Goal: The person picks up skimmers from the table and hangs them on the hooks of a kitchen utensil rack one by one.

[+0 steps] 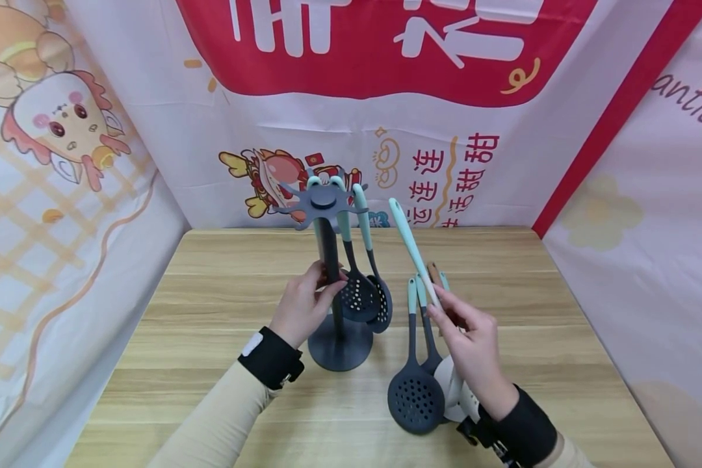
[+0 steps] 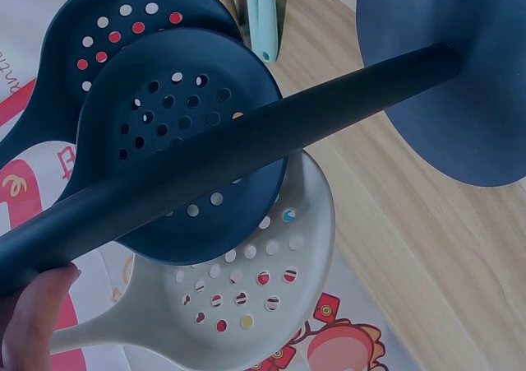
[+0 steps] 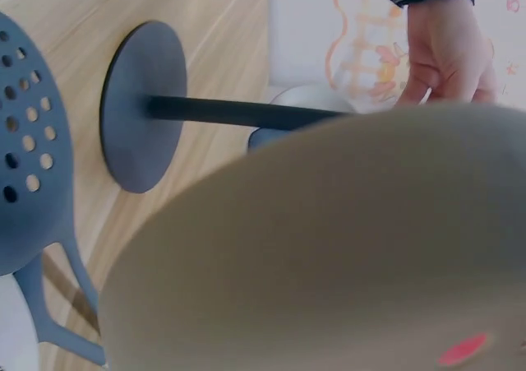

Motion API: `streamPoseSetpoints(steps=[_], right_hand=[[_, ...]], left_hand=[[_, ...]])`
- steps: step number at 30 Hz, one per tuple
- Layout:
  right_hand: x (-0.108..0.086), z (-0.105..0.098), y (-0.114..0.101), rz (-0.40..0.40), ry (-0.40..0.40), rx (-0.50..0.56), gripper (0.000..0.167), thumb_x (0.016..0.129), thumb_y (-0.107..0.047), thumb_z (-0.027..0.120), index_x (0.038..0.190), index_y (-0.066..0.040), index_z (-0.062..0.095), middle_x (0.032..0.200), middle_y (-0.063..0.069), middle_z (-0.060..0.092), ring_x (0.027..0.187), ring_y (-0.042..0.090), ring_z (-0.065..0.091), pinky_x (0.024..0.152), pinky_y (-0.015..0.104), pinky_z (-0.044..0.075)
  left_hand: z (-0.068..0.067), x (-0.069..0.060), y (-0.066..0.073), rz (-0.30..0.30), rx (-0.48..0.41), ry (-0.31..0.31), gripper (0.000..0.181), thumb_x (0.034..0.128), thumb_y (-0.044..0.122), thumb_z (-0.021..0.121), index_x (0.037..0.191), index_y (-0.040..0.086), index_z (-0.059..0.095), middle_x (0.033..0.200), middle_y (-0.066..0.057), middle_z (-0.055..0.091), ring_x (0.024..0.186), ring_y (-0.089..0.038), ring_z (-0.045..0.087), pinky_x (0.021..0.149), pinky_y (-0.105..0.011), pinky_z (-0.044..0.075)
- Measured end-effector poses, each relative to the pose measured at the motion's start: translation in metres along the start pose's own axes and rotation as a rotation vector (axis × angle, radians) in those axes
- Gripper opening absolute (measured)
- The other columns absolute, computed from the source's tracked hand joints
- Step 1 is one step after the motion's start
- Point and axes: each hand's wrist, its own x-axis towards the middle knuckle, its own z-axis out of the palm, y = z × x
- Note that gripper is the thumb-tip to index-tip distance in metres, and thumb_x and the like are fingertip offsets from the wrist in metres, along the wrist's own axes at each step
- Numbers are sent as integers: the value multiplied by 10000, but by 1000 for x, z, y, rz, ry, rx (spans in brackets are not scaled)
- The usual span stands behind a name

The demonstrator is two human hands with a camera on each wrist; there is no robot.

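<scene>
A dark grey utensil stand (image 1: pixel 339 348) has a round base, an upright pole and a hooked top. My left hand (image 1: pixel 301 305) grips its pole, the thumb showing at the edge of the left wrist view. Dark slotted skimmers (image 1: pixel 359 298) with mint handles hang from the hooks. Behind them in the left wrist view is a pale slotted skimmer (image 2: pixel 246 305). My right hand (image 1: pixel 468 331) pinches a pale utensil with a mint handle (image 1: pixel 408 237), handle end up. Its pale head (image 3: pixel 312 248) looms blurred in the right wrist view; its kind is unclear.
Below and beside my right hand, a dark slotted skimmer (image 1: pixel 416 400) lies on the wooden table (image 1: pixel 222 390) with other mint-handled utensils and a brown handle (image 1: pixel 433 272). Printed cloth (image 1: pixel 327 117) hangs behind the table and along both sides.
</scene>
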Motion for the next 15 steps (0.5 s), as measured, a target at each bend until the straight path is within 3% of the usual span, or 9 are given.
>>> streamPoseSetpoints(steps=[8, 15], right_hand=[[-3, 1, -14, -178, 13, 62, 353, 852, 125, 673, 1185, 10, 697, 861, 28, 733, 674, 28, 622, 560, 152, 508], [-1, 4, -18, -280, 33, 68, 392, 803, 180, 681, 1170, 44, 694, 839, 101, 734, 680, 4, 594, 567, 133, 489]], left_hand=[[1, 0, 0, -9, -4, -2, 243, 961, 62, 626, 1190, 3, 573, 1080, -145, 716, 1021, -282, 722, 830, -360, 594], [1, 0, 1, -5, 1, 7, 238, 958, 59, 630, 1182, -4, 577, 1073, -145, 719, 1013, -281, 725, 824, -359, 595]])
